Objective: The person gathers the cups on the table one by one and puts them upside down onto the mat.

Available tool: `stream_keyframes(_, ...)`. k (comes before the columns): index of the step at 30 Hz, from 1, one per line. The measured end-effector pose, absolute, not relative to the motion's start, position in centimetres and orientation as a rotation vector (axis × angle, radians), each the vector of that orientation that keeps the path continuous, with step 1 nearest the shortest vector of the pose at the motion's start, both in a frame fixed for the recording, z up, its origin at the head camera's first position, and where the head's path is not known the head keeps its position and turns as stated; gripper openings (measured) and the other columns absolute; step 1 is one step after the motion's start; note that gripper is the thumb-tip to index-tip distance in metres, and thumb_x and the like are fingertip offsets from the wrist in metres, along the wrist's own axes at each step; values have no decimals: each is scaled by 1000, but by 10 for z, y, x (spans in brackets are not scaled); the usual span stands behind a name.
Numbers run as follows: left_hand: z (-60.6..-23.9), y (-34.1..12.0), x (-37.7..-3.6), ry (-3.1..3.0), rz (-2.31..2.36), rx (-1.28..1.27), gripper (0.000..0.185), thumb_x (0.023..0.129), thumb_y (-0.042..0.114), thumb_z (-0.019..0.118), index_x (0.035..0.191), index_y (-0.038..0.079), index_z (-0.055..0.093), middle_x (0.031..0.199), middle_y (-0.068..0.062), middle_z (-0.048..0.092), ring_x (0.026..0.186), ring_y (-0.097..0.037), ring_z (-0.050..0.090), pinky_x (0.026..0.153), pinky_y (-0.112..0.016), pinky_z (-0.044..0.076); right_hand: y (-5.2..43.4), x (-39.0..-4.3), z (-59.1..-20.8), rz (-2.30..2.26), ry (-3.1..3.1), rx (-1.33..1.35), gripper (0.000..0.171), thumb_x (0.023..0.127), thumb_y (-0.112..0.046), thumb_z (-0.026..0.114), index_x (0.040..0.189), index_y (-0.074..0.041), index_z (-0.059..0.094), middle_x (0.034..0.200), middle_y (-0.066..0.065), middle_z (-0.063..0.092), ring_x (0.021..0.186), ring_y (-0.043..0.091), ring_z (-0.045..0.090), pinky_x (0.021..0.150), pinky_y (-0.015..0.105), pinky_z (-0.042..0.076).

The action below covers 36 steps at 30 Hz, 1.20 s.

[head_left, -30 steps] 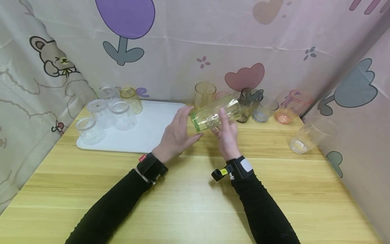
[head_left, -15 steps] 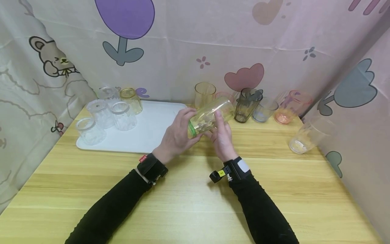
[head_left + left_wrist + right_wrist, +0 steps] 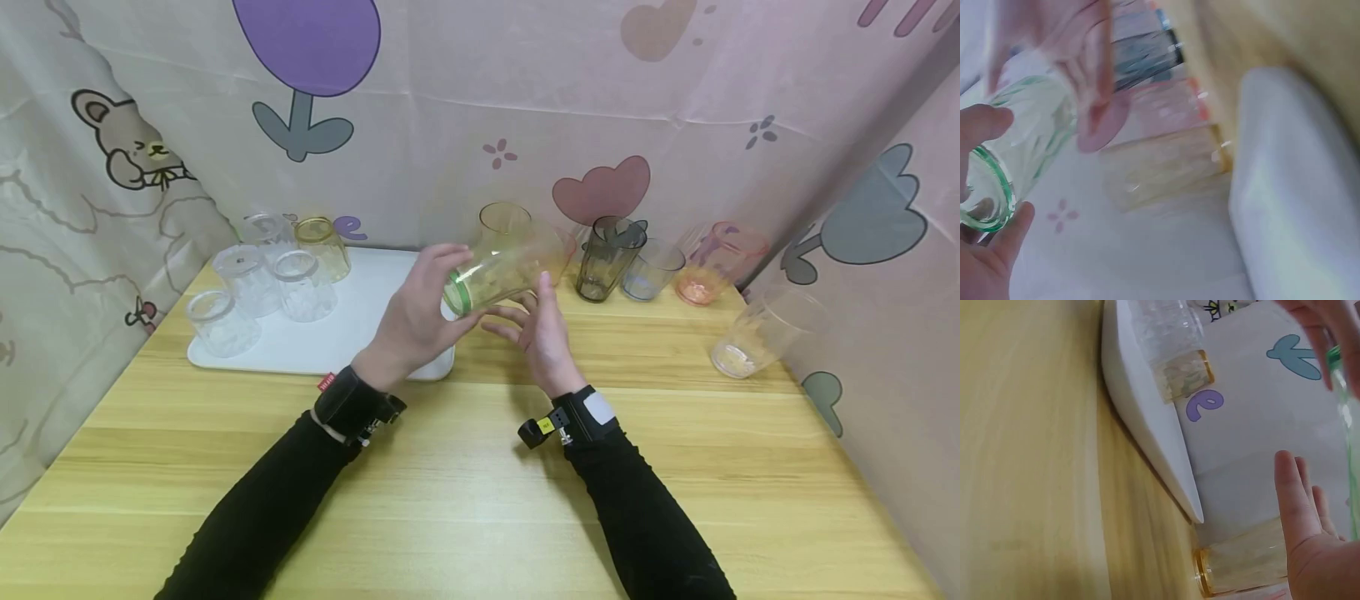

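A clear, ribbed drinking glass with a green-tinted thick base (image 3: 498, 275) lies tilted on its side in the air above the far part of the pale wooden table (image 3: 480, 467), its green base turned toward the person and its mouth pointing away toward the wall. The left hand (image 3: 420, 317) grips it at the base end: the thumb curls over the top near the green ring and the fingers wrap underneath, which the left wrist view confirms, with thumb and fingers around the base rim (image 3: 985, 194). The right hand (image 3: 536, 333) sits just below and to the right of the glass with its fingers spread and nearly straight; one fingertip reaches up to the glass's side, but whether it touches cannot be told.

Behind the glass a tall amber tumbler (image 3: 504, 223) stands upright by the wall, followed to the right by a dark smoky-grey tumbler (image 3: 606, 257), a pale bluish tumbler (image 3: 651, 270), a pink tumbler (image 3: 712, 262) and a clear tumbler (image 3: 757, 337) leaning at the right edge. To the left a white rectangular tray (image 3: 367, 325) carries four clear patterned glasses (image 3: 255, 279) set upside down and one amber glass (image 3: 324, 245).
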<state>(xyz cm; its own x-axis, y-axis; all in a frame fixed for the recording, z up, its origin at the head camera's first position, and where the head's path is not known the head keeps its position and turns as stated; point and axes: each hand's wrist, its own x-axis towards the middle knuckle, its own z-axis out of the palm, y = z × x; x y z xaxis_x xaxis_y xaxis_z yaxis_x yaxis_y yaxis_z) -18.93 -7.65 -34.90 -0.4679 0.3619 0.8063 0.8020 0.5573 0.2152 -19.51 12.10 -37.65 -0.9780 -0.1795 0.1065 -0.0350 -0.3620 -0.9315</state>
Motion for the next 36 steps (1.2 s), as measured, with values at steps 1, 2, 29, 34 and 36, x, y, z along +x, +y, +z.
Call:
stream_keyframes(1,-345,-80,-189,-2063,-762,-924,77,77,9,90,139,-7,47,138,-26,53,127,-37,57,105,-38,53,121,-195,-377,-2488,1740,-284,77,106,-62,32,161,-9,25,147,22,50,108,28,68,94,45,59)
stream_keyframes(2,-341,-83,-189,-2063,-760,-918,78,77,9,91,139,-7,47,138,-26,53,126,-37,57,105,-39,53,120,-195,-377,-2470,1761,-270,75,107,-60,33,161,-8,24,148,23,49,110,30,67,94,46,59)
stream_keyframes(29,-268,-185,-157,-2394,-841,-511,81,83,16,88,154,11,50,146,-18,54,133,-37,51,113,-55,40,80,-191,-397,-1413,2463,-322,75,89,-10,78,153,6,43,140,22,60,122,35,64,90,36,60)
stream_keyframes(34,-262,-198,-154,-2428,-837,-411,78,84,18,87,153,11,51,147,-15,56,125,-32,54,99,-47,45,76,-194,-399,-1290,2569,-395,60,86,-9,79,139,8,57,126,21,67,111,32,66,99,43,55)
stream_keyframes(36,-261,-204,-153,-2442,-824,-369,77,83,18,87,152,12,53,146,-14,57,118,-30,55,91,-39,44,75,-195,-400,-1249,2597,-421,52,86,-8,80,133,7,63,120,20,69,106,31,66,98,44,55)
